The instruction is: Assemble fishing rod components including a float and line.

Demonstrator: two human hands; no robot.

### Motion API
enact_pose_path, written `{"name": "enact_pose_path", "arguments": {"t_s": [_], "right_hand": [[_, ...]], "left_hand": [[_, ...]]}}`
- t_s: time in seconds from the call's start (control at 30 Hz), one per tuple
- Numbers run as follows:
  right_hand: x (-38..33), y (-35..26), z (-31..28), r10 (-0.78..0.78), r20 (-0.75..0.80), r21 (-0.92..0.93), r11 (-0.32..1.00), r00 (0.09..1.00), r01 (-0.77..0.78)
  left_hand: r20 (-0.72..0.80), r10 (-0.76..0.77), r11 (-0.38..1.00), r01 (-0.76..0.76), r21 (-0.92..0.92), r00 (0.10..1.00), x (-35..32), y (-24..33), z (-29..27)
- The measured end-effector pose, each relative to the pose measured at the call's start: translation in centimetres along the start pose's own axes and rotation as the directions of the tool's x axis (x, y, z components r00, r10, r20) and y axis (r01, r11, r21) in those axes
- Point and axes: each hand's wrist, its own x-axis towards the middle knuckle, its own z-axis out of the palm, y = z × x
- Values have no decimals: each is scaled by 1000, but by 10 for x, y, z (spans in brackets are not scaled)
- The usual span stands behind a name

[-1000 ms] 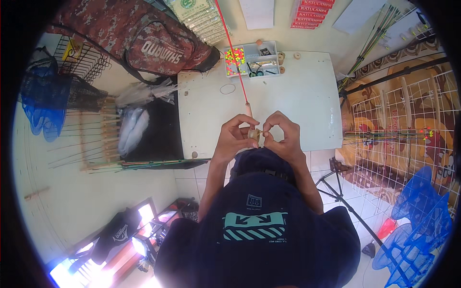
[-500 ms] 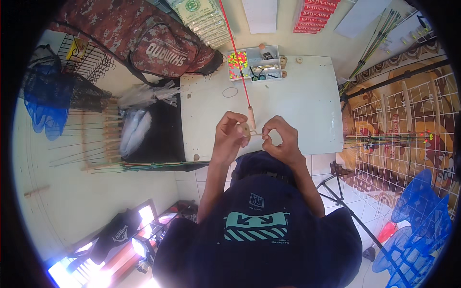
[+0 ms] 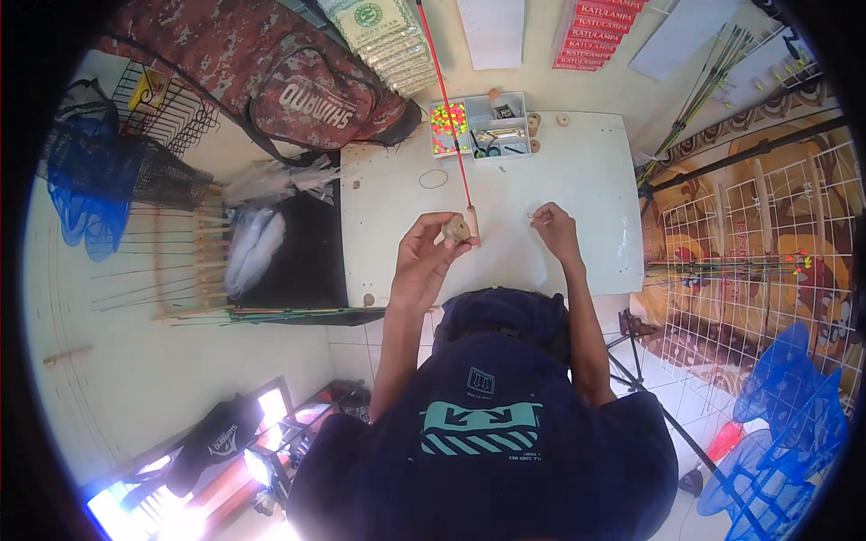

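Note:
My left hand (image 3: 422, 261) is closed round a small wooden spool (image 3: 457, 229), its round end with a centre hole turned up. Just beyond it lies a thin red fishing rod (image 3: 448, 117), its cork handle (image 3: 472, 216) partly behind the spool and fingers. Over the right part of the white table, my right hand (image 3: 557, 236) pinches what looks like a small tan rubber band (image 3: 533, 216). Another band (image 3: 433, 178), a loose loop, rests on the tabletop left of the rod.
On the white table (image 3: 577, 180), a divided tray (image 3: 498, 124) holds bright floats and small tackle, with several wooden spools (image 3: 534, 132) beside it. A camouflage rod bag (image 3: 316, 95) leans at the back left. Wire grid racks and a tripod (image 3: 672, 428) stand right.
My right hand has moved right, away from the left, carrying the band that was stretched between them. My left hand still holds the spool, now tilted differently.

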Motion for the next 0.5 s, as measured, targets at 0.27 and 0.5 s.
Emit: {"name": "enact_pose_path", "arguments": {"t_s": [0.27, 0.5], "right_hand": [[23, 41, 34, 46, 45, -264, 964, 998, -33], [11, -11, 18, -45, 251, -388, 910, 967, 143]], "left_hand": [[95, -13, 997, 20, -68, 995, -3, 4, 0], [76, 56, 998, -57, 12, 996, -5, 1, 5]]}}
